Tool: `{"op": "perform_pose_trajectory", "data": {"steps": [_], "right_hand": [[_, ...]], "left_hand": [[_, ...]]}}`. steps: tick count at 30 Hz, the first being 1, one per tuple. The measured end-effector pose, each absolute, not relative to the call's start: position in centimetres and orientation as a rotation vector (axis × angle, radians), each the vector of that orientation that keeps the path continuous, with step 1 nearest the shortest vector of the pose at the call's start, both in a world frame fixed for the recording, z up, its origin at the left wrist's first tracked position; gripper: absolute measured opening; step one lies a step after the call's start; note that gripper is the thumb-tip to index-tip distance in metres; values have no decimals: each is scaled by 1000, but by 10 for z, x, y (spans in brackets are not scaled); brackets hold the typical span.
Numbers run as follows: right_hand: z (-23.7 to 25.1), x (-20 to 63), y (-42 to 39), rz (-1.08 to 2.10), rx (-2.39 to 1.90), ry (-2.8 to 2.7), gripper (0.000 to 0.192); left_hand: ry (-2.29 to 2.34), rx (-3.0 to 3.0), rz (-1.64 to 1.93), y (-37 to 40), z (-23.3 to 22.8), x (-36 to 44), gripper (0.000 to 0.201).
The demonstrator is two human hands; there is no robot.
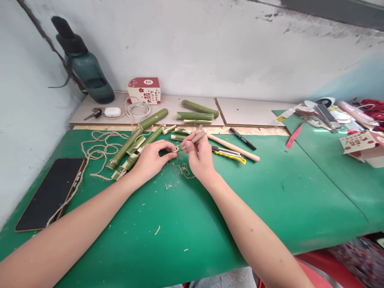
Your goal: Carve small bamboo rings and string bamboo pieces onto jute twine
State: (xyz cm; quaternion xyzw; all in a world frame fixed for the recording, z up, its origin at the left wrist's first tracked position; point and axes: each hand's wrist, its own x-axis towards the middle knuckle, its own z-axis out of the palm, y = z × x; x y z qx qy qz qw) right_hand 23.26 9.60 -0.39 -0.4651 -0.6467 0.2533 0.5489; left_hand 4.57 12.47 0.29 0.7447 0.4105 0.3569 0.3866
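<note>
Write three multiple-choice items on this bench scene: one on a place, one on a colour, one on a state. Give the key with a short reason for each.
1. Where does the phone lie?
A. at the mat's left edge
B. on the back shelf
C. under the right hand

2. What colour is the mat?
A. red
B. green
C. white

3. What is the right hand doing?
A. lying flat and empty
B. gripping the bottle
C. holding a small tool

Key: 1 A, the phone lies screen up at the mat's left edge, beside the twine. 2 B, the mat is green throughout. 3 C, the right hand holds a small tool with its tip at a small piece pinched by the left hand.
</note>
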Motion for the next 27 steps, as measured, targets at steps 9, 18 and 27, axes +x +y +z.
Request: {"op": "perform_pose_trajectory", "data": {"steps": [9, 18, 27], "right_hand": [[-5, 236, 102, 509, -1133, -1662, 9], [-8, 232, 97, 499, -1158, -1633, 12], [-6, 232, 97, 453, -1166, -1653, 9]], "left_hand": [[1052, 1932, 887, 125, 4, 46, 9], [1050, 1923, 896, 124, 2, 46, 6], [1060, 1926, 894, 124, 3, 47, 7]]}}
